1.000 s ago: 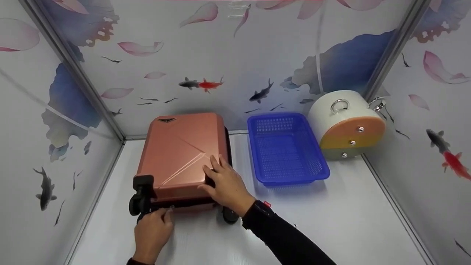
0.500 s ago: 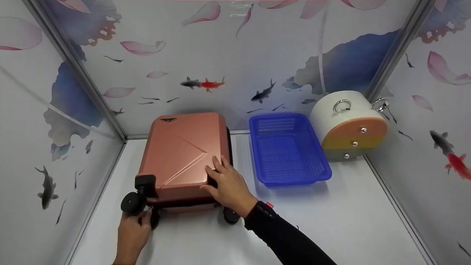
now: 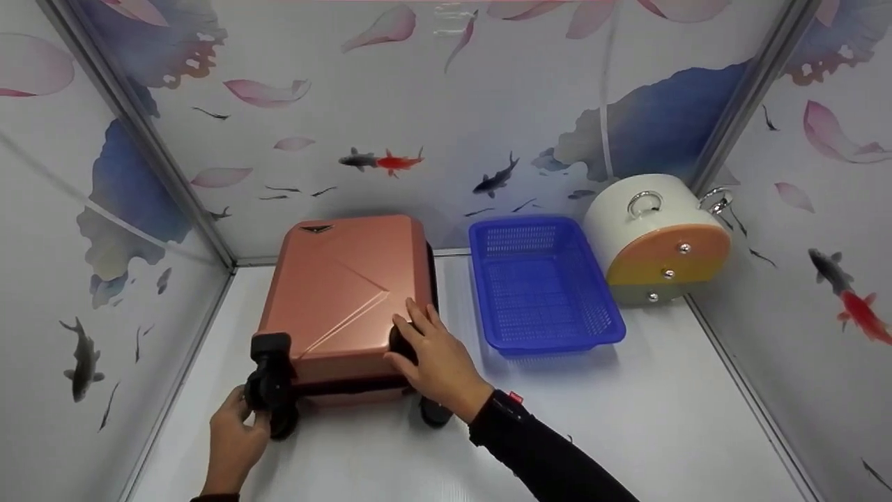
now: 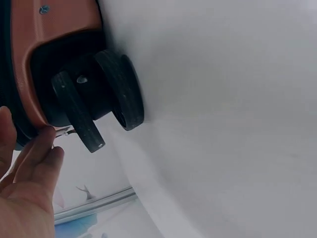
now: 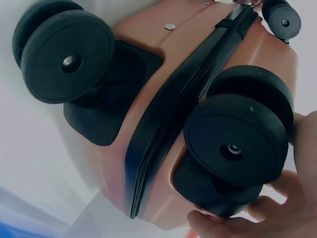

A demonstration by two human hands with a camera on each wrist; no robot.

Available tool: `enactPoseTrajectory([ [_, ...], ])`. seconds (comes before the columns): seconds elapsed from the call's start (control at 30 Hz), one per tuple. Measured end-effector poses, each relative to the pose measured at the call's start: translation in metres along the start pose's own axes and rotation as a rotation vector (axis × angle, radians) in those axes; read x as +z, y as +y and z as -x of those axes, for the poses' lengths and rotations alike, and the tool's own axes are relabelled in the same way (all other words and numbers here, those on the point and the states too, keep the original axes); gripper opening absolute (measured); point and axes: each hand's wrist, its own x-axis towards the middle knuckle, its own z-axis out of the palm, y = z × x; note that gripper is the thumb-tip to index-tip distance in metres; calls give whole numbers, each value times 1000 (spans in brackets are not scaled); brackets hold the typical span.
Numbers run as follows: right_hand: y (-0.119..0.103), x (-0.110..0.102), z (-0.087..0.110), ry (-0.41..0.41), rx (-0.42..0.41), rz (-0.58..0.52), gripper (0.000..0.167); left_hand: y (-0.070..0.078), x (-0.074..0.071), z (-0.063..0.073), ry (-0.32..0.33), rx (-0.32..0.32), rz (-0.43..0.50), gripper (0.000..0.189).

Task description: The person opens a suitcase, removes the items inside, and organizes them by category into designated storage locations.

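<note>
A copper suitcase (image 3: 341,286) lies at nine o'clock from a blue basket (image 3: 543,345); the left hand (image 3: 237,434) pinches its zipper pull (image 4: 63,131) at seven o'clock, the right hand (image 3: 444,362) rests splayed at four.

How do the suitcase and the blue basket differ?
The suitcase has a solid copper-pink shell; the blue basket has perforated walls. The suitcase looks larger than the blue basket. The right hand rests on the suitcase, while neither hand touches the blue basket. Both sit on the white surface.
</note>
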Motion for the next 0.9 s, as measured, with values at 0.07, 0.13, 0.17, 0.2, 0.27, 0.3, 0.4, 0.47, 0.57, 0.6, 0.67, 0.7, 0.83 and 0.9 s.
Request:
enactPoseTrajectory([
  [0.07,-2,-2,0,-1,2,-7,68,-4,-1,-3,45,4,11,27],
  [0.13,-4,-3,-1,0,-4,-6,64,-7,-3,-7,81,0,30,28],
  [0.17,-4,-4,-1,3,-10,0,62,-9,-3,-8,93,1,36,28],
  [0.2,-5,-4,-1,10,-18,9,59,-10,-4,-10,105,4,36,27],
  [0.27,-5,-4,-1,24,-30,26,55,-12,-4,-14,116,14,26,25],
  [0.3,-4,-4,-1,33,-34,33,54,-12,-4,-16,121,22,22,24],
  [0.4,-3,-4,-1,59,-42,43,52,-10,-2,-23,145,70,-10,20],
  [0.47,-2,-4,-1,64,-40,37,53,-10,0,-26,168,105,-34,17],
  [0.57,-1,-4,-2,66,-34,21,53,-9,1,-28,186,130,-57,15],
  [0.6,0,-5,-2,65,-32,15,53,-8,1,-28,184,120,-60,14],
  [0.67,2,-5,-1,69,-33,1,53,-7,0,-27,158,79,-75,12],
  [0.7,3,-5,-1,71,-30,-9,53,-6,-1,-26,135,54,-89,8],
  [0.83,10,-6,0,94,-8,-65,54,0,-7,-17,33,-73,-155,32],
  [0.9,15,-7,1,101,21,-96,55,8,-11,-10,37,-103,-191,59],
])
